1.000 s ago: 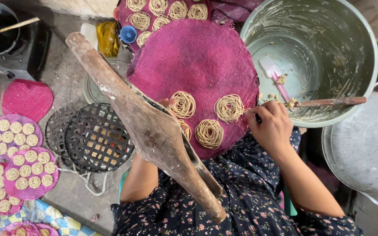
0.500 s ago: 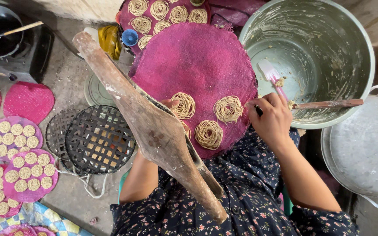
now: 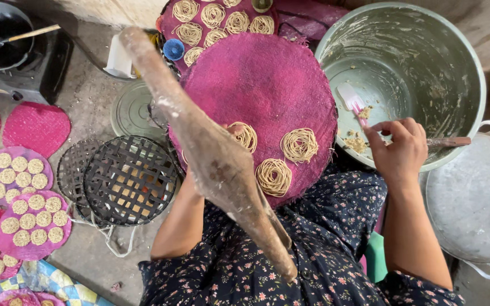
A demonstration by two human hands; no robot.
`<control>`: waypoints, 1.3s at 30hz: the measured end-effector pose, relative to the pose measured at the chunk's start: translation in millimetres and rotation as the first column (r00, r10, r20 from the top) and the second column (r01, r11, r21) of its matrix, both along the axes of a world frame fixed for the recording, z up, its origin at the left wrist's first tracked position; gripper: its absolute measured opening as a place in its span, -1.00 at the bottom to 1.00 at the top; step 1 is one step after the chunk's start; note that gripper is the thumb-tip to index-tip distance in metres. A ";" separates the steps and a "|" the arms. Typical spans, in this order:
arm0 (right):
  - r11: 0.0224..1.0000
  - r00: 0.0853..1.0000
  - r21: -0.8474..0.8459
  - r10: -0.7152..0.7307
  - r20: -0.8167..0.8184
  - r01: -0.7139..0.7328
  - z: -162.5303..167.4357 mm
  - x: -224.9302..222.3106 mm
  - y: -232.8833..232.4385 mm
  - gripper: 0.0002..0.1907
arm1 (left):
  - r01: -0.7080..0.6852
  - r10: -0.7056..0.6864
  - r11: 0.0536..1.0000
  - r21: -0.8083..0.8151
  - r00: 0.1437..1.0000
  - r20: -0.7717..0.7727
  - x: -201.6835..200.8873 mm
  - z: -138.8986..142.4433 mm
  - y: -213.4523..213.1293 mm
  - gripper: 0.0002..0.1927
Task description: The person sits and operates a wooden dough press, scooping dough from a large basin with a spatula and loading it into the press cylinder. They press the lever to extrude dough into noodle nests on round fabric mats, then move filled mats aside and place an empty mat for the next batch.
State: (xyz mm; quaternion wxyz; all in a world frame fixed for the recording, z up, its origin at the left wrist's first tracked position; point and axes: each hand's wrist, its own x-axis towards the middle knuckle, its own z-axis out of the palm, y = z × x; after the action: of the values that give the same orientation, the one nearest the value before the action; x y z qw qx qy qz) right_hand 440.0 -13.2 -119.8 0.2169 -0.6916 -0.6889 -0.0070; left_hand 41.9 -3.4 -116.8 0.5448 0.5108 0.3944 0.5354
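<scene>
A round pink woven mat (image 3: pixel 256 79) lies in front of me with three coils of thin noodle (image 3: pixel 299 144) on its near edge. My right hand (image 3: pixel 395 150) reaches over the rim of a big metal pot (image 3: pixel 404 51), its fingers curled round the handle of a spatula (image 3: pixel 351 99) with a pale pink blade; bits of dough stick to the pot's inside. My left hand (image 3: pixel 235 129) is at the mat's near left edge, almost wholly hidden behind a long, dough-smeared wooden lever (image 3: pixel 199 141) that slants across the view.
Black woven baskets (image 3: pixel 126 178) sit at my left. Pink mats covered with several noodle coils (image 3: pixel 24 226) lie on the floor further left, another (image 3: pixel 211 17) behind. A black pan on a stove (image 3: pixel 7 39) is far left, a metal lid (image 3: pixel 472 198) at right.
My right hand has left the noodle coils on the mat and moved right to the pot, where it now closes on the spatula handle. The view has shifted slightly.
</scene>
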 end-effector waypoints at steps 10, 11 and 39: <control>0.662 0.212 -0.190 -0.048 -0.976 -0.725 2.7 -21.6 -16.7 -0.21 | 0.297 0.086 0.909 0.291 0.550 -0.831 90.5 10.5 58.2 -0.62; 0.624 0.112 -0.241 -0.240 -0.964 -0.744 5.8 -27.9 -18.0 -0.14 | 0.303 0.068 0.918 0.254 0.512 -0.856 96.8 15.2 63.4 -0.58; 0.732 0.829 -0.548 0.042 -0.558 -0.406 66.3 0.9 65.3 -0.51 | 0.259 -0.266 0.949 0.178 0.357 0.896 54.8 41.6 209.4 -0.20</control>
State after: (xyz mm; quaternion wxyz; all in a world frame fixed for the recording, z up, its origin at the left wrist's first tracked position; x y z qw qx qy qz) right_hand 440.9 52.1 -53.6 0.1385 -0.6071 -0.6465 0.4408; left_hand 96.7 206.1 -75.2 0.7471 0.1939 -0.0546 0.6335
